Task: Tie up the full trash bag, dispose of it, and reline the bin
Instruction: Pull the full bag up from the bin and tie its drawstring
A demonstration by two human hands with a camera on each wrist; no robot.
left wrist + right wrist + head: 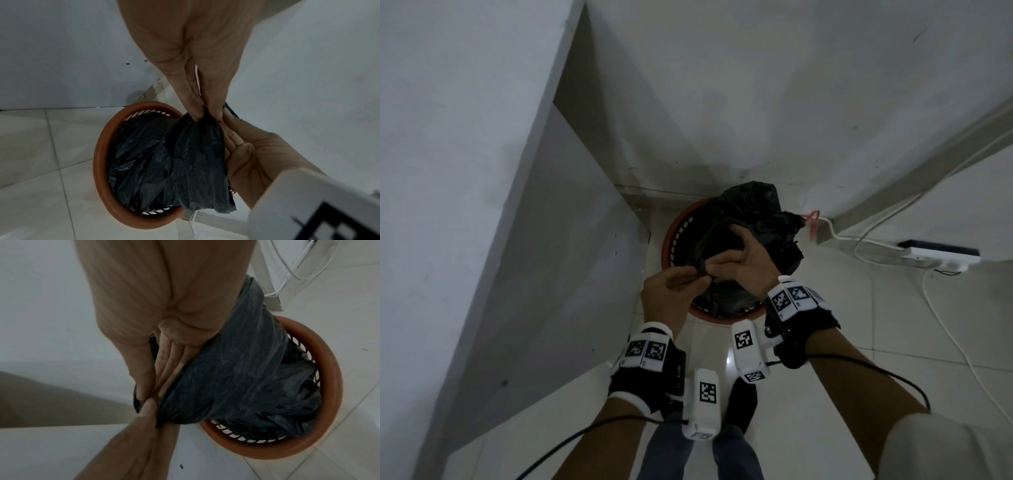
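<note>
White floor tiles (842,308) and a wall corner surround the orange bin (102,162). Inside it sits the black bag (197,162), its gathered edge rising toward the person. The left hand (671,291) pinches this edge; the right hand (743,260), just beside, grips it too, fingers (232,138) closed on plastic.

The pale tiled floor (859,342) carries an orange bin (678,222), a white power strip (941,255) and white cables (941,318).
</note>
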